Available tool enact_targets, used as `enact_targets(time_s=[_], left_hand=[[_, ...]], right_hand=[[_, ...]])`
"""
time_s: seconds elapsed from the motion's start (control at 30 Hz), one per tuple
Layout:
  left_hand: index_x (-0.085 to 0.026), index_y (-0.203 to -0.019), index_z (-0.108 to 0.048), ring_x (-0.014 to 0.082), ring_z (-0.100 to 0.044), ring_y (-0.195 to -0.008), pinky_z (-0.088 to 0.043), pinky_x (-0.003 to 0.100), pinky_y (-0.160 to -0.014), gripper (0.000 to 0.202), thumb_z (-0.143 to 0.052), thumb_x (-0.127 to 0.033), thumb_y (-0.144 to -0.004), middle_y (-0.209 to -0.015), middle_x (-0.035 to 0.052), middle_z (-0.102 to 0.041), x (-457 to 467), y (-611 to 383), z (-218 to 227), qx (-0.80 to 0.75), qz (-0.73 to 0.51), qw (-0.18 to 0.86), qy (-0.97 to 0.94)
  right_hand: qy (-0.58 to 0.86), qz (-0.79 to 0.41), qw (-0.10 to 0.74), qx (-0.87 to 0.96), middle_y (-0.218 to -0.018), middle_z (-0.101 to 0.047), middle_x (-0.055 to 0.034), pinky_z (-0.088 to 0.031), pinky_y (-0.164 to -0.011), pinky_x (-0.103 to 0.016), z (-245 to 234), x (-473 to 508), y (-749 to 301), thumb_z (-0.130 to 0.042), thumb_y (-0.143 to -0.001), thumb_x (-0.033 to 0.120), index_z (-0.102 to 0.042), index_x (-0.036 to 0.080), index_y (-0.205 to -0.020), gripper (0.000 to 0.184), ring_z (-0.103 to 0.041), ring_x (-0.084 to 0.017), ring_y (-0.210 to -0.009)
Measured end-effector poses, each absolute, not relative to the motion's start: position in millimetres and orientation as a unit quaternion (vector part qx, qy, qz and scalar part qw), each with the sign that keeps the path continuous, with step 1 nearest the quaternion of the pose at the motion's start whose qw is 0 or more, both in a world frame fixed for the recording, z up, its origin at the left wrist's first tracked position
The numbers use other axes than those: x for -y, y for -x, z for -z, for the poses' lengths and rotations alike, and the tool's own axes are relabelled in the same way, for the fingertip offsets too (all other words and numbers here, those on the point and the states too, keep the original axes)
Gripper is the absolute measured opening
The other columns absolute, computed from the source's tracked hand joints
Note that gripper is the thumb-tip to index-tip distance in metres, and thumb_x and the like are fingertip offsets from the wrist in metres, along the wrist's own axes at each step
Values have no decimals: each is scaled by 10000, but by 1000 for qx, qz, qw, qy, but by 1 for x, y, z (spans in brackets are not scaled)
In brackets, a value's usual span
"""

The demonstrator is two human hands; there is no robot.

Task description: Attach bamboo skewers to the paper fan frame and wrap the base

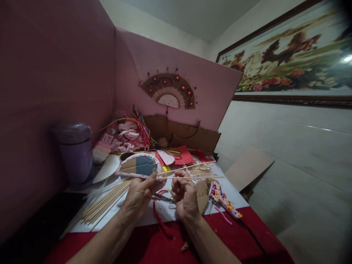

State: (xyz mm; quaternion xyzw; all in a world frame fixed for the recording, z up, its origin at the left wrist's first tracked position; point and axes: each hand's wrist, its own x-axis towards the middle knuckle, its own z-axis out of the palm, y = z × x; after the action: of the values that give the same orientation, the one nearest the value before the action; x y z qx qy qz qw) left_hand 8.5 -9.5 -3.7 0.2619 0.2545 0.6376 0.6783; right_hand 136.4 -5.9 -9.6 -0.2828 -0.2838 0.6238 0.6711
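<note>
My left hand (140,193) pinches the near ends of two thin bamboo sticks (203,177), which meet at its fingertips and spread apart to the right in a narrow V. My right hand (185,196) has its fingers curled closed at the sticks, a little right of the left hand; any thread between the fingers is too small to make out. Just behind the left hand sits a round cardboard piece (144,165) with a white and pink wrapped rim. A red fuzzy strip (159,218) lies below and between the hands.
A bundle of bamboo sticks (107,201) lies at left. A flower-patterned glue gun (224,200) with a cord rests at right. Behind are red paper (184,154), colourful craft strips (141,130) and a lilac bin (76,156). A decorated fan (176,82) hangs on the pink board.
</note>
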Motion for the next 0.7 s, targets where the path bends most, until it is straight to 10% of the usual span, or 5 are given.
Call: enact_targets(time_s=[0.7], left_hand=[[-59,-603,-647,189,-665,-585,-558,281,-611,81,-719,-82,-572,-617,107,-702,9,-11,-7,-314,-656,651,-217]], right_hand=[[285,-646,658,261,-528,-453,83,-147,-363,-130,11,3,-137,-624,-583,159,-508,190,-795,244,-291,-34,-401]])
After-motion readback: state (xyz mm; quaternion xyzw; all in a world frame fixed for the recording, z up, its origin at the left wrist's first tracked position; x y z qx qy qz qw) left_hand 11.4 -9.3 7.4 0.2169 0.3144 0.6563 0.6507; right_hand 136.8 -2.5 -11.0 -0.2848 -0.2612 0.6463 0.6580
